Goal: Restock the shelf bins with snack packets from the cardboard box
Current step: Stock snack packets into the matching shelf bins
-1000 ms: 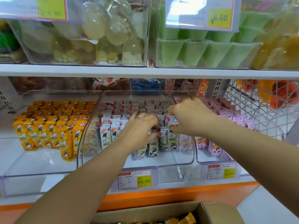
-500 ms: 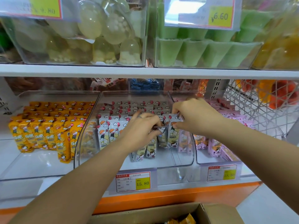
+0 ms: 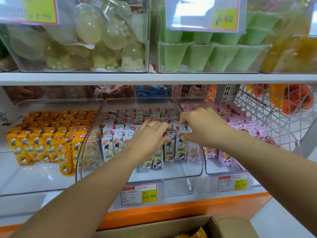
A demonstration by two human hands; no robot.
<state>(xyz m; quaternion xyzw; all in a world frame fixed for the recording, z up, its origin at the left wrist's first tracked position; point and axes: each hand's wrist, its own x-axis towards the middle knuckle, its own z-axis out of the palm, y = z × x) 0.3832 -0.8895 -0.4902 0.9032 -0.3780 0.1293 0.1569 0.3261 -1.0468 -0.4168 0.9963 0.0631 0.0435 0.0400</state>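
Pinching white snack packets (image 3: 180, 146) by the middle bin's (image 3: 137, 99) right wall, left hand (image 3: 149, 138) and right hand (image 3: 204, 127) are drawn closer, the front row being filled.

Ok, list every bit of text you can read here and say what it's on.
"6.60": upper right price tag, on the green-cup bin.
"15.80": price tag below the middle bin.
"乐吧": white packets and yellow packets.
Lower right tag: faint, perhaps "15.80".
Upper left tag and all small print: too blurred.
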